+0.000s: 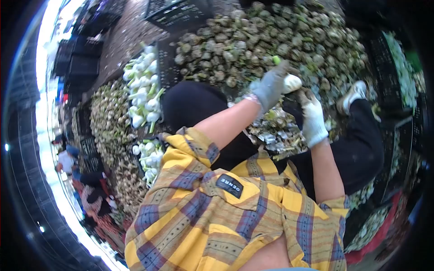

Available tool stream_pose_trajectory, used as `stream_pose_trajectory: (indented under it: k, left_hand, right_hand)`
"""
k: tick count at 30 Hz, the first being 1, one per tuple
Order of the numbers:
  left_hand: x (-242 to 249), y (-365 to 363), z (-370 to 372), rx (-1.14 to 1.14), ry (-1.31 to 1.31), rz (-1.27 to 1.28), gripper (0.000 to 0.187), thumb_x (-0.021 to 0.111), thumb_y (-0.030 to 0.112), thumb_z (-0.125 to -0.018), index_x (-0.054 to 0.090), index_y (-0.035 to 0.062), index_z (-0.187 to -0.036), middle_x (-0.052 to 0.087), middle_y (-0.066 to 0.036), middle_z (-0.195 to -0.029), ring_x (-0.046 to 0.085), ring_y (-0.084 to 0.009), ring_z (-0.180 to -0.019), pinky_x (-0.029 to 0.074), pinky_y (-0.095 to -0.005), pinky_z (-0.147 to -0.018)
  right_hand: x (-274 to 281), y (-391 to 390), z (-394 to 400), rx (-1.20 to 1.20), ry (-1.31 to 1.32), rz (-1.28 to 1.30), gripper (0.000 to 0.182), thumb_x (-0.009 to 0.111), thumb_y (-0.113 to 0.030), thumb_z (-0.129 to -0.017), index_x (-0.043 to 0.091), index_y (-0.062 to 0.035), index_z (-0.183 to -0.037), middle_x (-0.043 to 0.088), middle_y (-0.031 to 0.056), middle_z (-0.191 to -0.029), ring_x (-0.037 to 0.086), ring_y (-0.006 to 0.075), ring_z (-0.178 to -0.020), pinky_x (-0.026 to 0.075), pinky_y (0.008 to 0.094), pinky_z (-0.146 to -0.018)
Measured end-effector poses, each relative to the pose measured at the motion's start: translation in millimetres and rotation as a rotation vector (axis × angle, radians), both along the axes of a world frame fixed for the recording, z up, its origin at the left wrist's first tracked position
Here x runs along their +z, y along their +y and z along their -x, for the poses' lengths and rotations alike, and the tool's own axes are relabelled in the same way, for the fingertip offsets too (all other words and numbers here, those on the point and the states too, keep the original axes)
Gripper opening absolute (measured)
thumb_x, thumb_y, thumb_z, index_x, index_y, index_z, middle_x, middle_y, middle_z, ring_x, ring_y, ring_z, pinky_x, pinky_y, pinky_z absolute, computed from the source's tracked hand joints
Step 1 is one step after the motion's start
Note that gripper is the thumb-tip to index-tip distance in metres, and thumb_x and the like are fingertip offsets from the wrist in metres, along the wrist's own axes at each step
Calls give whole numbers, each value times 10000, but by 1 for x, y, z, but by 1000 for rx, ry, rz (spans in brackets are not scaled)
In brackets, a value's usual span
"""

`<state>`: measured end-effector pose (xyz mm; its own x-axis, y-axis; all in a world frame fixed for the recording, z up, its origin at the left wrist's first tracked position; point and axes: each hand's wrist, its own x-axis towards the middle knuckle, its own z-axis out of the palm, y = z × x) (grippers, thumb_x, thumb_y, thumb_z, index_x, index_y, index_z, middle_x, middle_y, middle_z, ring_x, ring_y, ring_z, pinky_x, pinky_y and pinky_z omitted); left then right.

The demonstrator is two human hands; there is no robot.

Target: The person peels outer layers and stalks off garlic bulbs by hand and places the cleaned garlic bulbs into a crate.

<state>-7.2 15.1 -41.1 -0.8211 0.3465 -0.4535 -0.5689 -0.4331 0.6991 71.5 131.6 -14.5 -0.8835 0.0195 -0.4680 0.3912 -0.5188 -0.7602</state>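
Observation:
My left hand (pixel 270 89), in a grey glove, is closed around a garlic bulb (pixel 292 83). The bulb's pale white head sticks out to the right of the glove, and a short green stem end (pixel 276 59) shows above it. Just below and right of the bulb is my right hand (pixel 312 115), in a white glove with soiled fingertips. Its fingers are curled together close to the bulb, and what they hold, if anything, is hidden. Beneath both hands lie loose garlic skins and peelings (pixel 275 131), between my legs.
A large heap of unpeeled garlic (pixel 271 36) spreads ahead. Clean white garlic with green stems (pixel 147 88) fills a crate at my left. Black crates (pixel 178 13) stand around. Another garlic heap (pixel 108 119) and people (pixel 95 198) are farther left.

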Motion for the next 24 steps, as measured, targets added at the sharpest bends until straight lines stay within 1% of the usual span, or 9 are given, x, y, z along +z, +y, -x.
stream_pose_trajectory:
  k: [5,8,11,12,14,17,19,21,24]
  left_hand:
    - [60,-36,25,102,-86,42,344,450,404,-916,571,84,-883,628,-96,-860,629,-178,-768,559,-378,-579]
    - [98,-113,47,220,115,-33,304,434,352,-924,554,77,-967,619,-104,-942,624,-197,-832,558,-354,-684]
    - [104,-218,56,415,349,38,200,489,215,-909,532,72,-1043,604,-104,-1007,610,-223,-901,522,-392,-790]
    - [87,-258,51,413,610,504,189,536,144,-874,530,74,-1049,602,-106,-1012,609,-224,-901,511,-406,-791]
    - [81,-313,24,433,758,1115,275,602,22,-806,521,76,-1063,598,-106,-1017,607,-218,-891,503,-410,-781]
    - [48,-412,-30,296,597,2027,363,648,65,-771,504,88,-1104,594,-104,-1005,603,-211,-860,509,-363,-746]
    - [26,-448,-47,1106,17,814,386,606,215,-826,509,7,-1136,522,-139,-1124,558,-221,-935,476,-337,-755]
    - [-36,-537,-75,1190,-75,960,439,603,224,-827,475,-22,-1167,541,-133,-1103,570,-240,-895,475,-350,-755]
    - [-4,-519,-90,1004,-166,954,459,598,231,-832,463,-33,-1183,571,-130,-1059,573,-247,-884,471,-357,-771]
  right_hand:
    - [9,-2,3,57,-34,205,297,482,-227,-925,521,-8,-1121,616,125,-980,645,246,-777,553,384,-685]
    - [-29,6,1,141,-110,254,278,496,-241,-922,549,-30,-1095,622,105,-962,646,225,-724,556,364,-645]
    - [-29,-7,-3,59,-155,49,214,518,-250,-913,553,-74,-1029,609,53,-884,619,185,-695,540,324,-550]
    - [-37,-4,-3,95,-160,65,195,520,-253,-912,546,-80,-998,592,35,-862,598,164,-686,530,310,-532]
    - [-38,-8,-4,94,-173,87,188,516,-244,-915,546,-77,-996,589,30,-852,592,156,-673,531,305,-536]
    - [-34,-15,-6,154,-203,40,202,514,-242,-914,544,-57,-990,587,35,-844,603,168,-691,546,329,-578]
    - [-41,-16,-5,218,-245,36,219,517,-251,-911,542,-48,-989,589,44,-856,610,175,-710,552,345,-597]
    - [-48,-19,-6,217,-291,62,249,522,-273,-907,540,-41,-998,592,59,-887,616,186,-744,554,356,-622]
    - [-73,-15,-9,198,-309,35,246,520,-276,-908,540,-48,-1000,593,58,-886,618,191,-750,552,361,-635]
